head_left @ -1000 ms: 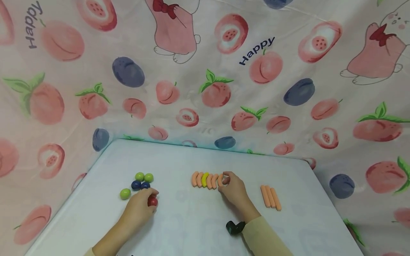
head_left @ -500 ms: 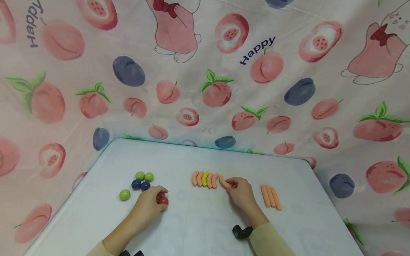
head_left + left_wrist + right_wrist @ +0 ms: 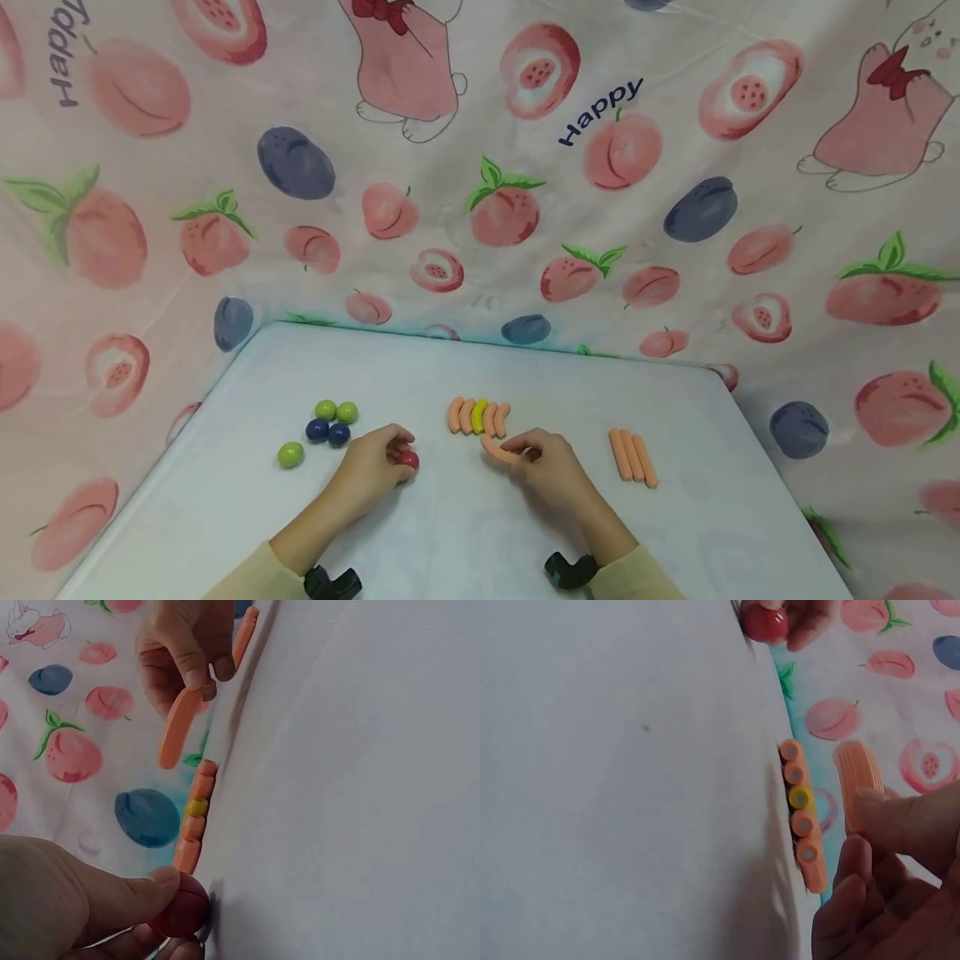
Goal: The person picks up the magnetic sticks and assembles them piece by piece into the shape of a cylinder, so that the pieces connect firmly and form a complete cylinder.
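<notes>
My left hand (image 3: 372, 462) pinches a red ball (image 3: 408, 460) between thumb and fingers; the left wrist view shows the ball (image 3: 184, 907) close to the white tabletop. A curved orange toy sausage (image 3: 497, 450) is pinched at its right end by my right hand (image 3: 553, 471). Its free end points left, just in front of a short row of curved pieces. That row has several orange pieces (image 3: 455, 415) side by side, with one yellow piece (image 3: 479, 417) in the middle. In the right wrist view the gripped sausage (image 3: 855, 772) is apart from the row.
To the left lie two dark blue balls (image 3: 317, 430) and two green balls (image 3: 326, 409) in a cluster, with another green ball (image 3: 290, 454) nearer me. Three straight orange sticks (image 3: 632, 458) lie together on the right. A fruit-print cloth (image 3: 450, 200) hangs behind the white table (image 3: 420, 550).
My right hand has drawn the end sausage off the row to the right, then brought it left and nearer me, in front of the row. My left hand has moved right with the red ball.
</notes>
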`<state>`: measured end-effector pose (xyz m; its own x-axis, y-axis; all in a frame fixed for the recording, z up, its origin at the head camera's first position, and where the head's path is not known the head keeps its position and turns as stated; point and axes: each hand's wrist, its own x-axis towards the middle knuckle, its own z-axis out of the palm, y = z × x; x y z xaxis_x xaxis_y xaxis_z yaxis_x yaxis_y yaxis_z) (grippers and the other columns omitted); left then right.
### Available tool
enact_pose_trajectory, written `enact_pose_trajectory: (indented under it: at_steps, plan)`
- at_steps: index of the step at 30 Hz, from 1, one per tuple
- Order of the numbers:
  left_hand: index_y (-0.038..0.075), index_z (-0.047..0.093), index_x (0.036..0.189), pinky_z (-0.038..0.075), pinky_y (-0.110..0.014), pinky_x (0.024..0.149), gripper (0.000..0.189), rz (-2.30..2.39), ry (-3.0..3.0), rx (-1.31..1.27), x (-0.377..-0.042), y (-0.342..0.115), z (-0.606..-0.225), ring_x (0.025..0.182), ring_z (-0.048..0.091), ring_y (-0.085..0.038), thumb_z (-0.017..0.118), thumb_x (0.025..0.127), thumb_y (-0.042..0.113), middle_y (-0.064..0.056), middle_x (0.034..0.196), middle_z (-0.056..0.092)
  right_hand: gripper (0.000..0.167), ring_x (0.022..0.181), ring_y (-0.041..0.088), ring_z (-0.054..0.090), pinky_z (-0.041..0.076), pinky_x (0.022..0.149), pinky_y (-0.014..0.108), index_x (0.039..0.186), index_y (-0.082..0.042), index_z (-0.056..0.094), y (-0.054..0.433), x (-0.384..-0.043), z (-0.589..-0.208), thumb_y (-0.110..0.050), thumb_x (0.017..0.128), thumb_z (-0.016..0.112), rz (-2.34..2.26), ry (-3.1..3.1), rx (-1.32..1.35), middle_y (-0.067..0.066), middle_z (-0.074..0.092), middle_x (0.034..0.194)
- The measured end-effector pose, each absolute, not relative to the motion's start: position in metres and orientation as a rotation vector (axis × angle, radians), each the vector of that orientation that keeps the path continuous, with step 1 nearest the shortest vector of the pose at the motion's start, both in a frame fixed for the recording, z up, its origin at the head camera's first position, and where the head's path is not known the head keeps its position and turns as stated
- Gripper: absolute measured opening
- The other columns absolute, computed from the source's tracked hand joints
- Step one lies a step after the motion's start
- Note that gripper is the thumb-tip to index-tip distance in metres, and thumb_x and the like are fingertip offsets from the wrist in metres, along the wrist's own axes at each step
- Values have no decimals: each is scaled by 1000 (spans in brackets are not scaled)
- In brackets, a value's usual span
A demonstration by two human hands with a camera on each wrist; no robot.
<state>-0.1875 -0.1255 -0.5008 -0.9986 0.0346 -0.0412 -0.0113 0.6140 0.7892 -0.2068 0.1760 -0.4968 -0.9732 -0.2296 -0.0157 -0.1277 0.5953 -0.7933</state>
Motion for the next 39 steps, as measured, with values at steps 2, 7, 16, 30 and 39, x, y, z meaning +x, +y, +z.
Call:
enact_pose_trajectory:
  at_steps: [2, 7, 16, 30, 39]
  plan:
    - [11, 74, 116, 61, -36, 84, 38, 1360, 2776, 30, -190, -123, -502, 93, 68, -13, 90, 82, 3, 2, 99, 73, 29, 89, 16, 60, 52, 73, 24, 110, -18, 81, 173, -206, -498, 3, 91, 75, -1310, 2645, -358, 0, 74, 106]
    - [10, 74, 115, 61, -36, 83, 35, 1382, 2762, 94, -192, -115, -504, 92, 68, -13, 89, 84, 2, 2, 97, 74, 27, 91, 16, 59, 51, 74, 23, 112, -21, 80, 168, -203, -501, -2, 94, 77, -1235, 2564, -462, -3, 72, 105]
    - [8, 74, 115, 61, -34, 84, 33, 1443, 2696, 182, -191, -99, -504, 93, 70, -12, 87, 86, 1, 1, 100, 75, 28, 86, 11, 59, 51, 73, 23, 111, -22, 81, 157, -201, -500, -1, 94, 78, -1195, 2510, -590, -4, 72, 105]
    - [8, 74, 115, 54, -23, 74, 30, 1438, 2644, 290, -187, -93, -510, 86, 65, -11, 87, 88, 5, 3, 95, 73, 27, 84, 13, 56, 47, 72, 23, 106, -22, 81, 153, -199, -502, -1, 89, 83, -1126, 2543, -586, -6, 68, 97]
    - [7, 73, 115, 55, -22, 73, 31, 1448, 2638, 265, -183, -88, -510, 86, 64, -11, 87, 88, 6, 1, 98, 72, 22, 82, 15, 53, 42, 70, 26, 98, -22, 77, 154, -202, -504, -21, 83, 93, -990, 2651, -465, -6, 66, 96]
